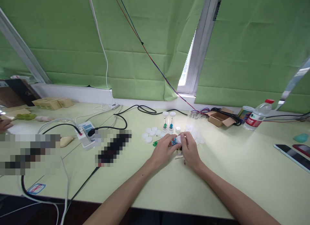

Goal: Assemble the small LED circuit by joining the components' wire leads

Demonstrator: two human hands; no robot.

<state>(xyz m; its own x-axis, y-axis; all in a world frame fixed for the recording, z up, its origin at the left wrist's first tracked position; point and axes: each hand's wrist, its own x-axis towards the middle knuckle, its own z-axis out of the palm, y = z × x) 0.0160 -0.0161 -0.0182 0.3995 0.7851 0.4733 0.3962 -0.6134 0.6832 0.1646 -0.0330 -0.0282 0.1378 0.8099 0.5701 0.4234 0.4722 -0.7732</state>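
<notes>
Over the table, both hands meet at a small clear tube point(173, 141) with something blue in it. My left hand point(162, 149) is closed around the tube, whose lower part the fingers hide. At its right end my right hand point(190, 150) pinches a white cap point(179, 139). Whether the cap is fully seated I cannot tell. Behind the hands stand two upright capped tubes, one with a green piece point(165, 125) inside and one with a blue piece point(171, 126). Loose white caps point(149, 139) lie to the left, beside a green piece point(155, 143). Thin metal pieces point(179, 156) lie under the hands.
A heap of clear tubes point(193, 133) lies right of the upright ones. Farther right are an open cardboard box point(218, 118), a water bottle point(258, 117) and a phone point(293, 157). On the left are a power strip point(84, 134), cables and another person's hand point(5, 124).
</notes>
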